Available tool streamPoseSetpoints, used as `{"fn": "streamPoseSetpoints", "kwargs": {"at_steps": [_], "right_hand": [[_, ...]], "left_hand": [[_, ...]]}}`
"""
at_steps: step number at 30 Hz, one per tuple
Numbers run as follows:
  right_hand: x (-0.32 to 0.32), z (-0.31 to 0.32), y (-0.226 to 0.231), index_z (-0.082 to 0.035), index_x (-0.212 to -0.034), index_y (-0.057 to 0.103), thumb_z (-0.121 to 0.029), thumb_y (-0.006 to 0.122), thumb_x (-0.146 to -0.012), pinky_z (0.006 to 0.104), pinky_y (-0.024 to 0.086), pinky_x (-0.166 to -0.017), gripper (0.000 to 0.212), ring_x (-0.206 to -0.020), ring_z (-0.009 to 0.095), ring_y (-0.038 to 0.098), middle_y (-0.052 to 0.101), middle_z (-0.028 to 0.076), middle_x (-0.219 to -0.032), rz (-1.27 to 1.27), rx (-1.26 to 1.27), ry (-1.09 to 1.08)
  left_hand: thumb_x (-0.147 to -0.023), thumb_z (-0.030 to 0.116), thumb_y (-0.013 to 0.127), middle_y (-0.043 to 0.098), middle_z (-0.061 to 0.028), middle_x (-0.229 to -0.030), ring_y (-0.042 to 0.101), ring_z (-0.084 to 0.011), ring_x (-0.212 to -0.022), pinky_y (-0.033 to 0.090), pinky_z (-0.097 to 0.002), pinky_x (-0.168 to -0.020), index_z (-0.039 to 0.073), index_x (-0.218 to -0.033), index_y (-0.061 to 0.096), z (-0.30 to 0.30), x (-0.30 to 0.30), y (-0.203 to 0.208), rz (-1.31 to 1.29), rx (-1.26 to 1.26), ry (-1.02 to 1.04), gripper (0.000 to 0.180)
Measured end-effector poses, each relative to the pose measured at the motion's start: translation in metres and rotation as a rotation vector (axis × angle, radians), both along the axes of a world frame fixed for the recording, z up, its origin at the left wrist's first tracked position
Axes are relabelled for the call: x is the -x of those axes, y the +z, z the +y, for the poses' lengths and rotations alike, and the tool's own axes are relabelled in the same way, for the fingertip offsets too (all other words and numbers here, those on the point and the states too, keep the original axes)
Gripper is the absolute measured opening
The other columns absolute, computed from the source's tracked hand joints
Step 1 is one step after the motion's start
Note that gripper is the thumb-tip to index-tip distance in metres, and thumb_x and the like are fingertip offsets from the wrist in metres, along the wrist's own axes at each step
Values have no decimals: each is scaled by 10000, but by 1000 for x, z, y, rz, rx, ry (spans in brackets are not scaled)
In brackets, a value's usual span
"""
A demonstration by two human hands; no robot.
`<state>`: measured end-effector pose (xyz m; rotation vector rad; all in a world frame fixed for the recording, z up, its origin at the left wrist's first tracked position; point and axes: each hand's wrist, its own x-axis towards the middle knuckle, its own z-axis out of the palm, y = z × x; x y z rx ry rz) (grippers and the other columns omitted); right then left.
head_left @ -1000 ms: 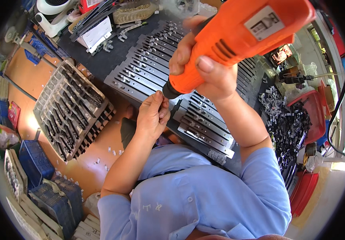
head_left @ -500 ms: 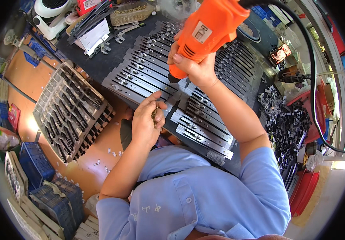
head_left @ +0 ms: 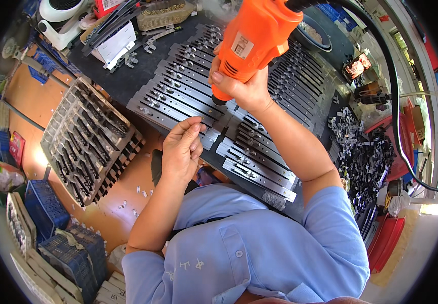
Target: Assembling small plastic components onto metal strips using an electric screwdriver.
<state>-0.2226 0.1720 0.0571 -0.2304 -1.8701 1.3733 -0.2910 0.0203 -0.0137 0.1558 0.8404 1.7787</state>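
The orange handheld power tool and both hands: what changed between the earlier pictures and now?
The orange handheld power tool, gripped throughout by the right hand, moved away from the left hand and its body shifted left. The left hand opened briefly, showing small brass-coloured pieces, then brought thumb and forefinger together again. The rows of grey metal strips stayed put.

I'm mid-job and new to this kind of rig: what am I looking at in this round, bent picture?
No machine arms here: these are a person's bare hands, seen from a wide camera on their head, looking down. The lens bends straight edges. The right hand grips an orange power tool, nose down. The left hand has thumb and forefinger together; whether they pinch something is too small to tell. Rows of metal strips lie on the dark table, with a pile of small parts to the right.
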Motion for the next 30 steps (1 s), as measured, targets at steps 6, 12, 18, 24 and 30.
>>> {"fn": "streamPoseSetpoints", "kwargs": {"at_steps": [6,12,18,24,30], "right_hand": [[0,1,-1,22,-951,432,-31,609,-637,267,446,-529,363,-559,155,521,522,77,-637,-6,45,-24],[-10,-15,40,33,-1079,373,-153,580,-677,310,463,-544,489,-584,194,536,513,103,-698,295,230,134],[-15,-21,54,20,-1128,345,-195,576,-675,335,464,-581,552,-615,208,534,496,105,-728,171,156,190],[-18,-20,54,13,-1136,342,-219,583,-662,337,460,-579,580,-622,209,532,491,104,-742,240,167,249],[-9,5,32,16,-1051,394,-91,563,-673,305,452,-560,428,-608,192,532,510,101,-717,165,-13,67]], "left_hand": [[-832,153,513,523,-37,-747,355,-33,-465,264,-157,-377,28,-888,529,5,0,-2,-32,-17,8,138],[-845,231,493,479,-17,-691,350,-48,-456,259,-169,-374,46,-846,501,12,-5,-1,-70,17,-21,185],[-863,211,447,471,-21,-676,347,-63,-446,251,-183,-364,54,-804,463,19,-11,8,-161,-46,-111,169],[-868,234,433,461,-22,-648,347,-67,-435,250,-186,-354,50,-806,459,22,-7,6,-201,-101,-188,196],[-871,190,420,494,-63,-712,356,-63,-483,268,-181,-394,-12,-1047,452,25,-4,17,-141,89,-33,269]]}}
